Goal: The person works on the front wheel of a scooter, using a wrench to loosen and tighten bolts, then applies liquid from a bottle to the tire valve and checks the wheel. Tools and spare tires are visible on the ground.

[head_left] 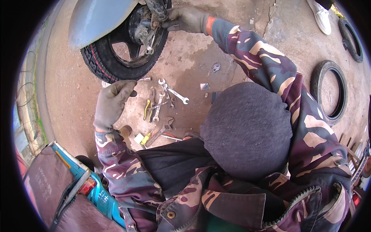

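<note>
Stained concrete floor [185, 63] spreads around the work, with loose tyres [317, 83] lying well off to the right. At the top, a wheel [102, 63] sits upright beneath a grey mudguard [96, 23], its tyre fitted on the rim and its hub [145, 33] exposed beside the fork. Judging by this, the wheel seems to be in its place and the work has reached the fittings at the hub; whether these are being fastened or loosened, and how much is left, I cannot tell. Spanners [166, 92], yellow-handled pliers [147, 109] and an adjustable wrench [160, 132] lie out on the floor below the wheel, none of them in use.

The gloved right hand [187, 20] reaches to the fork end beside the hub, its fingers bent and close together; their tips are partly hidden, so their grip is unclear. The gloved left hand [116, 100] is near the tyre's lower edge, fingers curled with a narrow gap at the thumb; nothing is clearly held.
</note>
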### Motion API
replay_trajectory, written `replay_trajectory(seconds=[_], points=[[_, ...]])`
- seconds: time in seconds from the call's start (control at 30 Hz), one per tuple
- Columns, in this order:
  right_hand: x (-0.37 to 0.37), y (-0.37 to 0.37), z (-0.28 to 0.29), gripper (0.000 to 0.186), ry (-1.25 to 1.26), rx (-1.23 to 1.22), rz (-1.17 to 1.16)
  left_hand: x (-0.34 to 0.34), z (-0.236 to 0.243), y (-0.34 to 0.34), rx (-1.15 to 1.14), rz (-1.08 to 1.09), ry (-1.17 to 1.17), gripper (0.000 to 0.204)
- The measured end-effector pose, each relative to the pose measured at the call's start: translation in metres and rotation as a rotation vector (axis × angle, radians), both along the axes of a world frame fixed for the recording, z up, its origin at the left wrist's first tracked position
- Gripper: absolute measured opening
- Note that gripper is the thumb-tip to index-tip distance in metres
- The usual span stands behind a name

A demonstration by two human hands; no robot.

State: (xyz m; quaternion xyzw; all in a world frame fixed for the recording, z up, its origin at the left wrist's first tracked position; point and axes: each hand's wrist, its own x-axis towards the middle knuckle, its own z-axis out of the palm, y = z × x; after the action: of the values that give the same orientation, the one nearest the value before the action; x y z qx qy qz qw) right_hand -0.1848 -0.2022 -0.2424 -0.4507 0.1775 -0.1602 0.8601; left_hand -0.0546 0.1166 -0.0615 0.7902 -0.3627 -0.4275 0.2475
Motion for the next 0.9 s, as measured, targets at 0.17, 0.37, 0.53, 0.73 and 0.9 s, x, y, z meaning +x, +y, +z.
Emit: replay_trajectory(seconds=[0.17,0.37,0.53,0.73,0.9], points=[[0.003,0.011,0.007,0.033,0.236,-0.269,-0.02,0.0,0.0,0.001,0.001,0.021,0.031,0.033],[-0.005,0.013,-0.002,0.034,0.333,-0.414,0.034,-0.001,-0.001,0.001,-0.003,0.027,0.026,0.032],[-0.024,0.0,-0.018,0.044,0.571,-0.71,0.414,-0.002,0.002,0.0,-0.01,0.024,0.017,0.032],[-0.012,-0.028,0.004,0.05,0.387,-0.847,-0.021,-0.003,0.002,0.0,-0.009,0.016,-0.016,0.032],[-0.001,-0.03,0.033,0.039,0.159,-0.39,-0.061,-0.003,0.002,0.0,-0.038,0.026,0.001,0.032]])
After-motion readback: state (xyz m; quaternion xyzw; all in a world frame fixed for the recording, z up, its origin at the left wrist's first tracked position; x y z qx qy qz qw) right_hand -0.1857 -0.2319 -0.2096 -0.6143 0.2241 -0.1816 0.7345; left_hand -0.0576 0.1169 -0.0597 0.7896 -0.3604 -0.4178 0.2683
